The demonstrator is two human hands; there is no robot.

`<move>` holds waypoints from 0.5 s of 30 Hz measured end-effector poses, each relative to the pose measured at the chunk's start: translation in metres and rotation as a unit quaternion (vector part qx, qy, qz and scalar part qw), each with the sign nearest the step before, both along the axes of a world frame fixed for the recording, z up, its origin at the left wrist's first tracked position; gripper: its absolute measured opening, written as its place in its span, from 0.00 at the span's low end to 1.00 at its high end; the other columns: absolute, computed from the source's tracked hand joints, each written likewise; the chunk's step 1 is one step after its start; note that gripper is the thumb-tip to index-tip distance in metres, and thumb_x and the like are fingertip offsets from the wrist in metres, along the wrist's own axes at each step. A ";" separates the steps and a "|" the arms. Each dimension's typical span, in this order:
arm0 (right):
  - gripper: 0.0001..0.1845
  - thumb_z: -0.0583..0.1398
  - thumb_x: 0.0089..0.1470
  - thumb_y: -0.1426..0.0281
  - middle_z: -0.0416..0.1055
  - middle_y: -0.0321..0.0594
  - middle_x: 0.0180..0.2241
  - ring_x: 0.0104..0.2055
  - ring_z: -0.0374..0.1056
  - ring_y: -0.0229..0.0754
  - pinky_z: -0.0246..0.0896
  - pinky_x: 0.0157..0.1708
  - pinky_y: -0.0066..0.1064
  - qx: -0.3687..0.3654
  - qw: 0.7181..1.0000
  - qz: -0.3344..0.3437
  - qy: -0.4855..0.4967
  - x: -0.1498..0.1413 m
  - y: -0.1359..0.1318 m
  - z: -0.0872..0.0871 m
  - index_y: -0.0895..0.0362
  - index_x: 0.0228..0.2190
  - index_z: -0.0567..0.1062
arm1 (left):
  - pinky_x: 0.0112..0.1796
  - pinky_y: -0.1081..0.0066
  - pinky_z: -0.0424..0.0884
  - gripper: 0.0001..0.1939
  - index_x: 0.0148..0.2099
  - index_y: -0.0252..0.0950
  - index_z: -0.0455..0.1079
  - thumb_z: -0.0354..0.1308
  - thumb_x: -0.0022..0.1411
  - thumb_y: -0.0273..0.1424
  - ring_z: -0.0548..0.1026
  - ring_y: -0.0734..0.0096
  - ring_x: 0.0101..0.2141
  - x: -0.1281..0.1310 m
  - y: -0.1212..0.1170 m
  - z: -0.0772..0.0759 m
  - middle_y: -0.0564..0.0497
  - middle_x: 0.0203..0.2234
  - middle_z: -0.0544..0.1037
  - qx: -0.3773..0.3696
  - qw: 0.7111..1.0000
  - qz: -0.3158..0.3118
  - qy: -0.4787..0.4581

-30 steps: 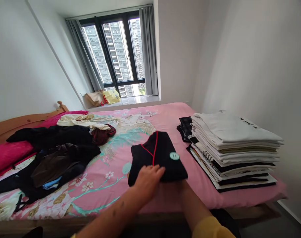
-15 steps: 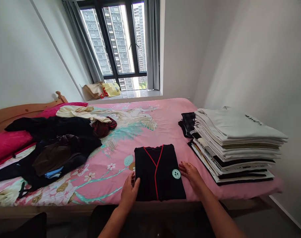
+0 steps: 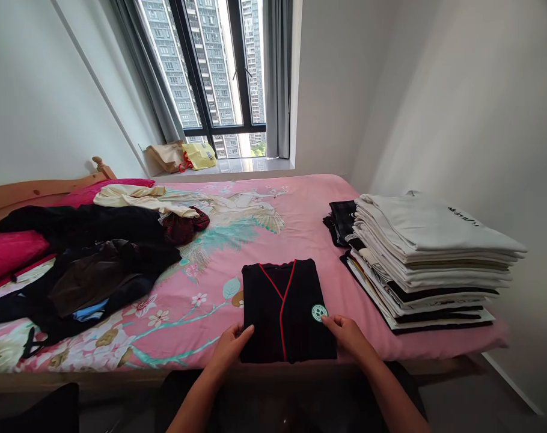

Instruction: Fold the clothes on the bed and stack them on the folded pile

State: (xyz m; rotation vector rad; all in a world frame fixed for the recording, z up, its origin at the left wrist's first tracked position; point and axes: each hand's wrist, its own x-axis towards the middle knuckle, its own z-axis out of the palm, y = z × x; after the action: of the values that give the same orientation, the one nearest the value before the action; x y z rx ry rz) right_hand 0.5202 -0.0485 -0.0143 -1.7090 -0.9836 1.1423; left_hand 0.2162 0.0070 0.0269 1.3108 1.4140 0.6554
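A black shirt [image 3: 264,313] with red trim along its V-neck and front lies folded into a neat rectangle at the bed's near edge. A round green-and-white badge [image 3: 319,312] sits on its right side. My left hand [image 3: 228,349] pinches the shirt's left edge, thumb on top and fingers mostly hidden below. At the opposite edge, my right hand [image 3: 349,338] is closed on the cloth, its thumb just beneath the badge.
A tall stack of folded clothes [image 3: 436,258] stands on the right, with dark folded garments [image 3: 342,222] behind it. Loose dark clothes [image 3: 102,264] are heaped on the left, near pink pillows [image 3: 12,252]. Bags [image 3: 199,155] rest on the windowsill beyond the pink bedsheet [image 3: 300,210].
Both hands have closed on the shirt's side edges. My right hand has come down from beside the badge to below it. The shirt lies in nearly the same place.
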 end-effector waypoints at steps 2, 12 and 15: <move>0.23 0.57 0.43 0.47 0.54 0.28 0.15 0.18 0.51 0.34 0.45 0.20 0.27 -0.026 0.999 0.024 0.001 -0.006 -0.019 -0.002 0.55 0.19 0.64 | 0.23 0.73 0.60 0.21 0.27 0.36 0.67 0.57 0.49 0.50 0.67 0.72 0.20 -0.008 -0.014 0.000 0.56 0.17 0.69 -0.031 0.999 -0.017 0.005; 0.19 0.57 0.46 0.54 0.49 0.28 0.18 0.22 0.47 0.34 0.45 0.23 0.27 0.055 0.998 -0.004 -0.029 -0.016 -0.032 0.011 0.55 0.19 0.60 | 0.22 0.73 0.56 0.22 0.28 0.35 0.69 0.56 0.47 0.51 0.66 0.71 0.22 0.004 -0.020 0.021 0.55 0.18 0.70 -0.053 0.997 -0.046 -0.040; 0.19 0.58 0.46 0.54 0.49 0.27 0.18 0.21 0.46 0.33 0.44 0.21 0.27 0.039 0.999 0.007 0.005 -0.016 -0.046 0.003 0.54 0.19 0.59 | 0.18 0.75 0.49 0.22 0.28 0.35 0.66 0.58 0.46 0.51 0.58 0.79 0.15 -0.007 -0.028 0.008 0.59 0.13 0.65 -0.098 0.993 -0.057 -0.040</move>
State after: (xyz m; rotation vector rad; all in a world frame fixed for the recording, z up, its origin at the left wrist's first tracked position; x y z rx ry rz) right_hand 0.5040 -0.0942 -0.0113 -1.6344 -1.0222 1.1059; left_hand 0.2093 -0.0210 0.0352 1.1868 1.2934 0.4750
